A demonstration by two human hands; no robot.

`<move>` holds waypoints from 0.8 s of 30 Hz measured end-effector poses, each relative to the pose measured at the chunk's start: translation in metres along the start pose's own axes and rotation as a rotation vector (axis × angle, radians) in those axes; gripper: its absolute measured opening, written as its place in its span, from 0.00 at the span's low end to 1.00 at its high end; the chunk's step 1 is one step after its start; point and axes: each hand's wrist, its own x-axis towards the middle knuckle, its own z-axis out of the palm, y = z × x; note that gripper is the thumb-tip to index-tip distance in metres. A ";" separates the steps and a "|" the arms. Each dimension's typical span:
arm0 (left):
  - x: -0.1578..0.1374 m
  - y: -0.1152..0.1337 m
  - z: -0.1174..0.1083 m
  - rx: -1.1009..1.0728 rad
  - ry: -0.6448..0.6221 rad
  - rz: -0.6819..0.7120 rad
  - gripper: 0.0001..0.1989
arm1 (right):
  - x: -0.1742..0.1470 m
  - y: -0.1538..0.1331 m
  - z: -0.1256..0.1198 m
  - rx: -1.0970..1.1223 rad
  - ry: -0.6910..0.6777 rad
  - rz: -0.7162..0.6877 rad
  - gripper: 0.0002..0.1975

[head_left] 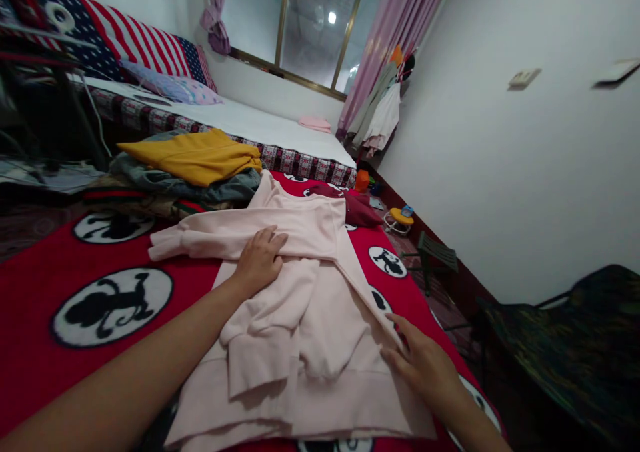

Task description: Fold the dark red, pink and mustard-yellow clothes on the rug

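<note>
A pale pink sweatshirt (330,305) lies spread out on a red blanket (200,292) with black-and-white round prints. One sleeve is laid straight across its upper part, the cuff pointing left; the other sleeve is folded down over the body. My left hand (261,259) rests flat on the crosswise sleeve, fingers stretched out. At the garment's right side edge is my right hand (417,355), its thumb and fingers apart and touching the fabric there.
A pile with a mustard-yellow garment (200,155) on top sits at the back left. Beyond the neckline lies a dark red garment (363,209). Behind stands a bed (260,127) below a window. A small folding stool (435,252) and a dark patterned chair (575,339) stand on the right.
</note>
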 end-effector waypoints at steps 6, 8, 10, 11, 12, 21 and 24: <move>0.001 -0.006 -0.001 0.045 -0.013 -0.037 0.24 | 0.003 -0.013 0.006 0.321 0.028 -0.075 0.21; 0.006 -0.009 -0.001 0.060 -0.054 -0.006 0.20 | 0.007 -0.021 0.004 0.453 0.006 -0.084 0.21; 0.015 -0.013 -0.003 0.071 -0.127 0.031 0.16 | 0.010 -0.030 -0.002 0.582 -0.040 -0.079 0.21; 0.023 -0.016 -0.006 0.076 -0.152 0.049 0.14 | 0.011 -0.035 -0.006 0.648 -0.069 -0.068 0.22; 0.031 -0.018 -0.010 0.086 -0.159 0.070 0.12 | 0.012 -0.040 -0.009 0.711 -0.096 -0.054 0.22; 0.123 -0.036 -0.084 0.168 0.058 0.092 0.12 | 0.012 -0.110 -0.008 0.935 -0.245 -0.224 0.18; 0.127 -0.052 -0.095 0.147 0.069 0.043 0.08 | 0.006 -0.125 0.012 0.899 -0.370 -0.316 0.21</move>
